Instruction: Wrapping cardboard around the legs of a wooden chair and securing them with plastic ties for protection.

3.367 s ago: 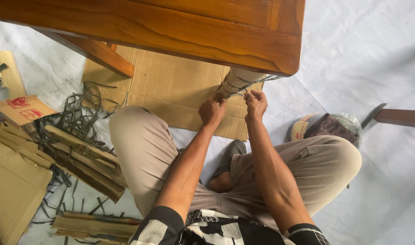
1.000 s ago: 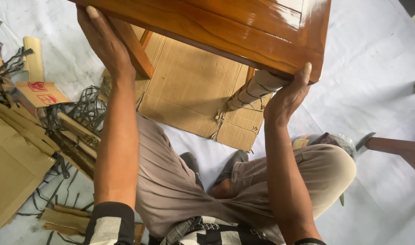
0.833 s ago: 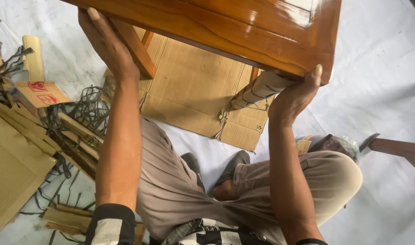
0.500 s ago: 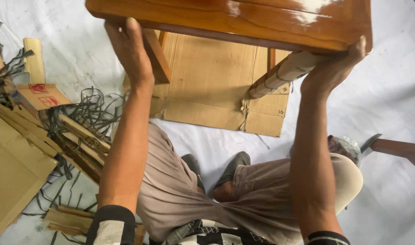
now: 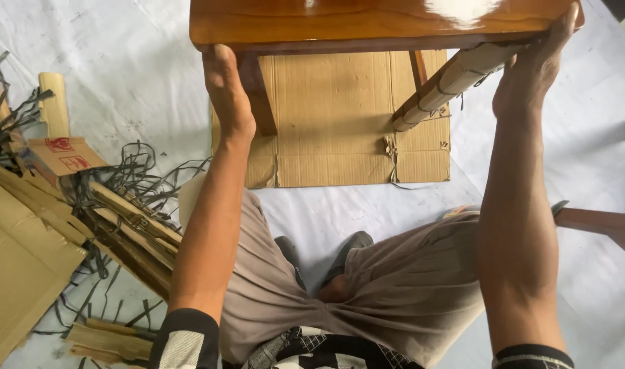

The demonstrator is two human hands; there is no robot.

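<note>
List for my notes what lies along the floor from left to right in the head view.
Flat cardboard pile → tangle of dark straps → left hand on the wooden table → cardboard sheet → wrapped table leg → right hand.

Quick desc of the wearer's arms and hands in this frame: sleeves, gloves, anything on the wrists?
Both hands are bare: no gloves, rings, watch or bands on the left hand or right hand. The forearms are uncovered to about the elbow. Short black sleeve cuffs show at the bottom edge, the left sleeve with a light woven-looking patch, the right sleeve plain black with a ribbed hem.
</note>
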